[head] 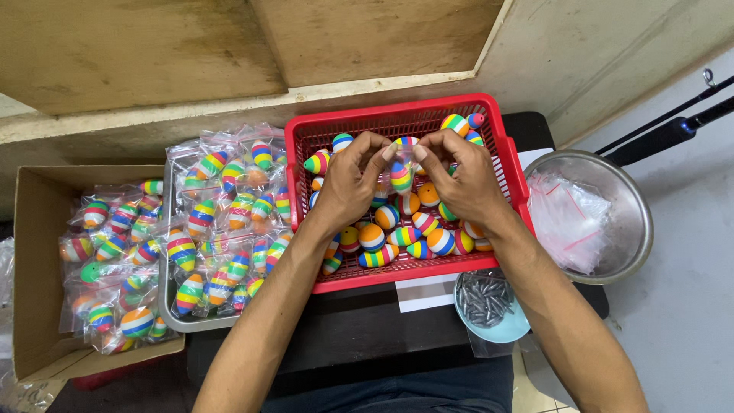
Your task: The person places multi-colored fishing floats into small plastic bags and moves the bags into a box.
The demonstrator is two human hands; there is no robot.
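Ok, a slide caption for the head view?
Both hands, left hand and right hand, hold a striped float over the red basket.

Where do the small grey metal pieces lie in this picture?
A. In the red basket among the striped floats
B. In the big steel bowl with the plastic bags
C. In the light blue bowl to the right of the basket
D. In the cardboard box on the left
C: the grey metal pieces fill the light blue bowl, just beside the near right corner of the red basket.

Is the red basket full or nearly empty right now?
Partly full. Striped floats lie about one layer deep on the red basket floor, well below its rim; both hands cover the middle.
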